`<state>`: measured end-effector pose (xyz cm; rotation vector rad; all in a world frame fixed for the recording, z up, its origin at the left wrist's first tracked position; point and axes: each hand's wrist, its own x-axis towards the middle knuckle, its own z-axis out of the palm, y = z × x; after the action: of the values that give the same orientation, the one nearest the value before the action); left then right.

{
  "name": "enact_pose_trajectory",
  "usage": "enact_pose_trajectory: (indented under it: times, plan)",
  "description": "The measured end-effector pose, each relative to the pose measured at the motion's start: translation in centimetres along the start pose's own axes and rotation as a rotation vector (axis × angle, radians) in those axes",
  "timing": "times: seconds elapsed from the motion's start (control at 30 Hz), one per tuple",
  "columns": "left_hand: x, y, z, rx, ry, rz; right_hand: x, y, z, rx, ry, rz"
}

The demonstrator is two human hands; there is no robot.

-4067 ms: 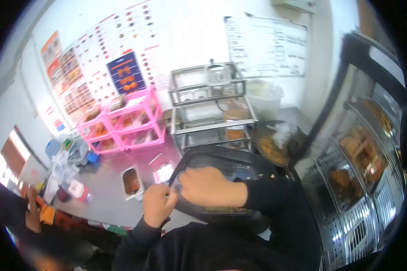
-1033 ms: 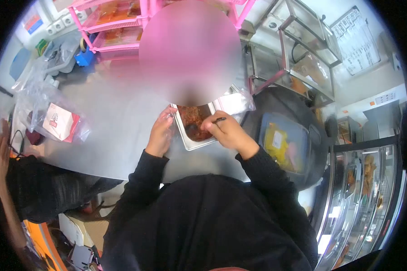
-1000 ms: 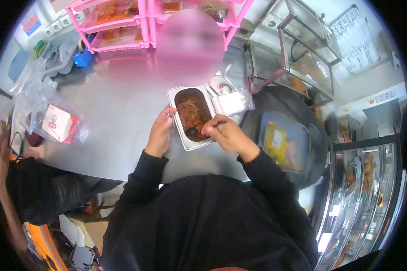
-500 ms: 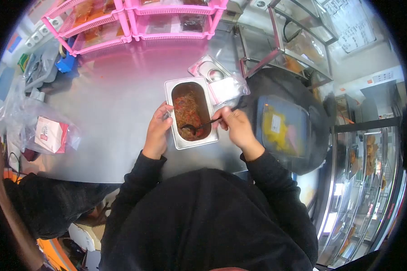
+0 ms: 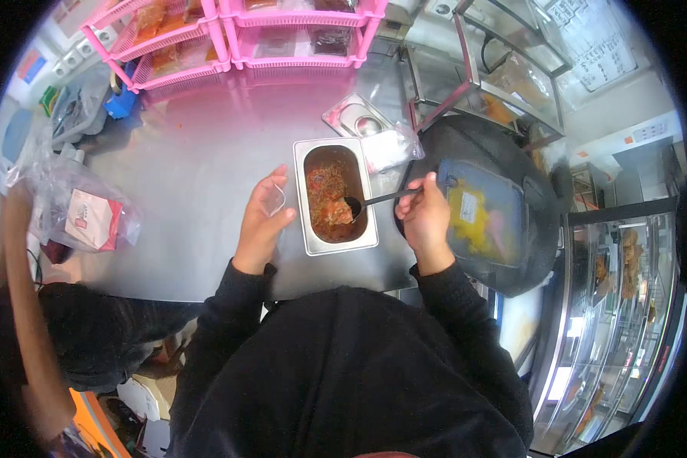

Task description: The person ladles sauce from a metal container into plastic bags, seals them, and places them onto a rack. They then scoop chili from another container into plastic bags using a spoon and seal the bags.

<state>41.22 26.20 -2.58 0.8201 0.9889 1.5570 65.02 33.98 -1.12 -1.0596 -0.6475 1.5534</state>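
Observation:
A rectangular metal food pan (image 5: pixel 301 195) stands on the steel table, holding a reddish-brown chopped mixture (image 5: pixel 328 187) with red bits. My right hand (image 5: pixel 427 217), to the right of the pan, is closed around the handle of a black spoon (image 5: pixel 389 196). The spoon's bowl rests in the mixture, beside a paler lump. Left of the pan and apart from it is my left hand (image 5: pixel 263 225), its fingers curved around a small clear plastic piece (image 5: pixel 275 200) with a thin bright edge. Its exact kind cannot be made out.
Behind the pan lie a metal lid (image 5: pixel 356 118) and a clear plastic bag (image 5: pixel 391 147). On the right, a lidded tub (image 5: pixel 481 214) of yellow food sits on a black round surface (image 5: pixel 538 252). Pink racks (image 5: pixel 298 61) stand behind. Another person's arm (image 5: pixel 30 305) shows at far left.
My left hand has come away from the pan's rim, and the clear piece shows more plainly. My right hand has moved right, its grip now farther along the spoon. The pan appears slightly farther right.

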Motion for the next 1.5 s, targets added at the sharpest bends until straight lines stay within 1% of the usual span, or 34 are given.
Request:
enact_pose_trajectory:
  times: [0.13,0.2,0.3,0.4,0.5,0.63,0.67,0.7,0.77,0.8,0.9,0.93,1.03,1.1,1.17,1.3,1.4,1.5]
  plan:
    - [0.9,1.7,0.4,0.41,-0.084,0.237,0.1,-2.8,1.2,0.086,0.052,0.018]
    - [1.3,2.6,1.3,0.638,-0.125,0.341,0.0,-4.9,2.1,0.1,-0.01,-0.031]
    - [1.8,2.9,2.4,0.877,-0.182,0.394,-0.2,-7.7,3.7,0.111,-0.124,-0.128]
    - [1.6,3.4,4.1,0.991,-0.165,0.389,-0.9,-10.2,5.5,0.092,-0.219,-0.233]
    - [1.6,3.2,5.2,0.943,-0.125,0.396,-1.6,-11.1,6.7,0.02,-0.23,-0.279]
    - [1.7,2.4,5.9,0.89,-0.109,0.451,-1.9,-10.7,7.1,-0.207,-0.153,-0.359]
    - [1.7,2.2,6.2,0.863,-0.095,0.47,-2.2,-10.7,7.3,-0.238,-0.175,-0.369]
    - [1.7,2.1,6.4,0.834,-0.085,0.487,-2.6,-10.8,7.6,-0.362,-0.184,-0.416]
    - [1.6,2.3,6.6,0.898,-0.098,0.494,-3.5,-10.8,8.6,-0.608,-0.199,-0.505]
    - [1.6,2.4,6.7,0.931,-0.104,0.497,-4.0,-10.5,9.2,-0.57,-0.244,-0.598]
    - [1.6,2.0,7.0,0.883,-0.089,0.527,-4.8,-10.3,10.4,-0.848,-0.449,-0.988]
    - [1.6,1.9,7.1,0.878,-0.094,0.512,-5.4,-10.8,10.4,-1.113,-0.451,-1.02]
    - [1.7,1.4,7.3,0.856,-0.122,0.461,-6.5,-11.5,11.8,-1.252,-0.639,-1.303]
    - [2.2,0.2,7.0,0.835,-0.156,0.414,-6.9,-11.4,11.9,-1.254,-0.71,-1.311]
    - [2.1,-0.1,7.1,0.796,-0.133,0.438,-7.5,-11.5,12.3,-1.199,-0.791,-1.308]
    - [2.2,-2.1,6.5,0.71,-0.131,0.445,-8.1,-12.1,12.4,-1.152,-0.825,-1.387]
    - [2.3,-2.1,6.2,0.812,-0.191,0.485,-8.7,-12.3,12.5,-1.094,-0.838,-1.396]
    - [1.6,-0.5,6.7,0.854,-0.169,0.522,-9.1,-13.0,12.0,-1.104,-0.889,-1.401]
